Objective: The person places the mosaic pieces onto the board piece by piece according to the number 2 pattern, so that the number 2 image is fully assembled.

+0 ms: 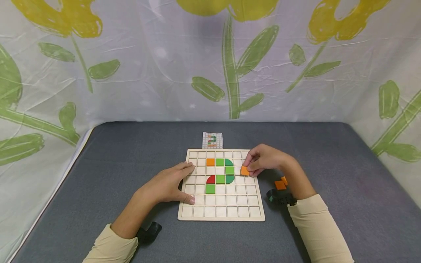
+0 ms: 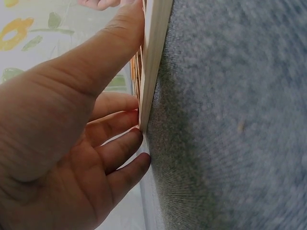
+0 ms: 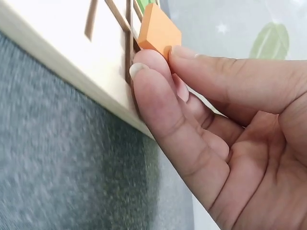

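A light wooden grid board [image 1: 222, 212] lies flat on the table. Set into its squares are an orange square tile [image 1: 210, 162], several green squares, two dark green rounded tiles and a red rounded tile [image 1: 211, 179]. Thumb and fingers of my right hand [image 1: 265, 159] pinch another orange square tile [image 3: 160, 31] over the board's right side. My left hand [image 1: 167, 182] rests at the left edge with fingers spread, its thumb on the board's surface. In the left wrist view, the fingertips touch the wooden rim [image 2: 154, 62].
A small printed pattern card [image 1: 212, 140] lies just behind the board. Loose orange tiles [image 1: 280, 185] lie on the grey table [image 1: 131, 153] right of the board, near my right forearm. Black wrist devices [image 1: 149, 233] sit at both cuffs. A flowered cloth [image 1: 158, 65] hangs behind.
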{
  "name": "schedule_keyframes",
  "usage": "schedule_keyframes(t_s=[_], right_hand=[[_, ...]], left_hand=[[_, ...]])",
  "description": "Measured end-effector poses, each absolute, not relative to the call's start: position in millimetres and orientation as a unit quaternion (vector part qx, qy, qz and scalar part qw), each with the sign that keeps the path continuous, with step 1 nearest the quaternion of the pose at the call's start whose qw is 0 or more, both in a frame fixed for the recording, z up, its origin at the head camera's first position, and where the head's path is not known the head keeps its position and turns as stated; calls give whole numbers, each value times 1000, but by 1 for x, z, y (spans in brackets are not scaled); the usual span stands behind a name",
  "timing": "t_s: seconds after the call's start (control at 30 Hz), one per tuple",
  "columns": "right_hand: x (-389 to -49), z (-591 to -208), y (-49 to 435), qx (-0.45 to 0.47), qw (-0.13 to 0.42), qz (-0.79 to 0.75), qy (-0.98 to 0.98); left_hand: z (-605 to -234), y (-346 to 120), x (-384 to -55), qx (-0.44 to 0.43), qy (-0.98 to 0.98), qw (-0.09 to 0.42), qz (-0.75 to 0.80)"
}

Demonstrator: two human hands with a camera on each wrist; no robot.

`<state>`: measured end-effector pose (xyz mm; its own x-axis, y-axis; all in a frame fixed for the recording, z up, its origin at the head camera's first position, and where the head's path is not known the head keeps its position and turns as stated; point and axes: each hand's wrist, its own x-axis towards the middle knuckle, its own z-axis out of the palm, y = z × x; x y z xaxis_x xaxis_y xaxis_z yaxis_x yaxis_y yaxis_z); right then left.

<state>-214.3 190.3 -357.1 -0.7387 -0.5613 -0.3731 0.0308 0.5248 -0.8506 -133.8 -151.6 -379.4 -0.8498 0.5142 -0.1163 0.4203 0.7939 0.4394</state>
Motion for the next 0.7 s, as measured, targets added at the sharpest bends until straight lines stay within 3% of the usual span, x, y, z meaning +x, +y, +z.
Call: schedule_keyframes(t_s=[0.7], right_hand=[[-202, -359, 156, -211, 354, -437, 799]], left_hand=[[-380, -154, -134, 263, 936, 106, 208]])
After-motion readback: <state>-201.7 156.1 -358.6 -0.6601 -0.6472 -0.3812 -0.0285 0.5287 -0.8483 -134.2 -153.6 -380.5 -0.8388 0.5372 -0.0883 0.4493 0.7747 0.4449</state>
